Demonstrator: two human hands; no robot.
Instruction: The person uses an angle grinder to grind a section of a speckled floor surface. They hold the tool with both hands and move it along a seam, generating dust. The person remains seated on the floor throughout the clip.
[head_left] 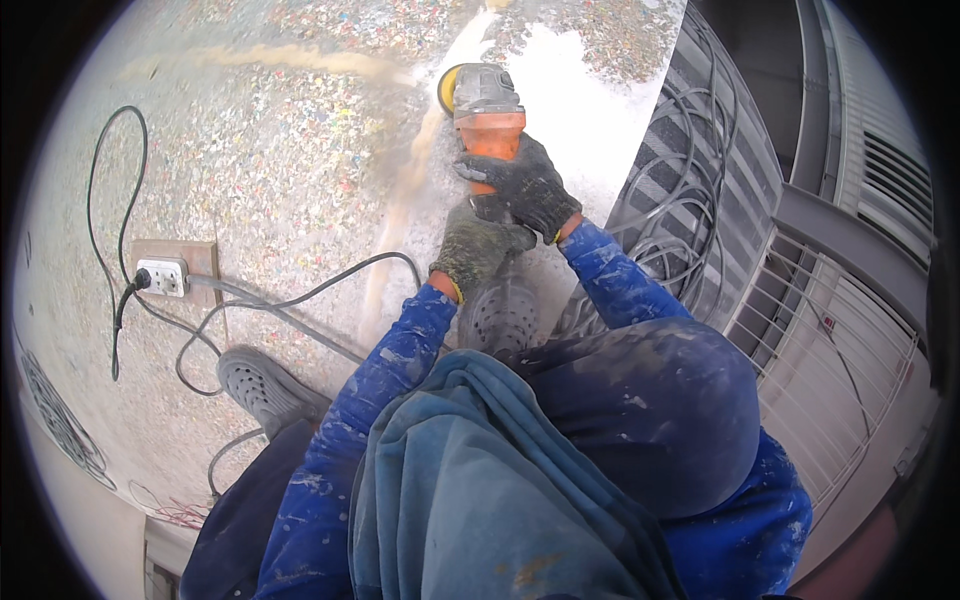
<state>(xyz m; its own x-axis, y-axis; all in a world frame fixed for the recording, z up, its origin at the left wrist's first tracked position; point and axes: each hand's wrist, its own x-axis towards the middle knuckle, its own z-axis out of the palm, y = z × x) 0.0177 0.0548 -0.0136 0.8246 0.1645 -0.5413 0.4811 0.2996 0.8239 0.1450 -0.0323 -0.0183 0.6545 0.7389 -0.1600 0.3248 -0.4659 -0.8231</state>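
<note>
An orange angle grinder with a dusty grey head and a yellow disc lies low over a speckled, multicoloured surface. My right hand, in a dark work glove, is wrapped round its orange body. Behind it, my left hand closes round the rear of the grinder in a greenish-grey glove; the fingers partly hide the handle. White powder covers the surface to the right of the disc, and a pale tan line runs toward the grinder. Whether the disc touches the surface I cannot tell.
A white power strip on a brown board has a black plug in it. Black cable loops left of my arms. Coiled grey cable lies on a striped mat at right, beside a white wire rack. My grey clogs stand nearby.
</note>
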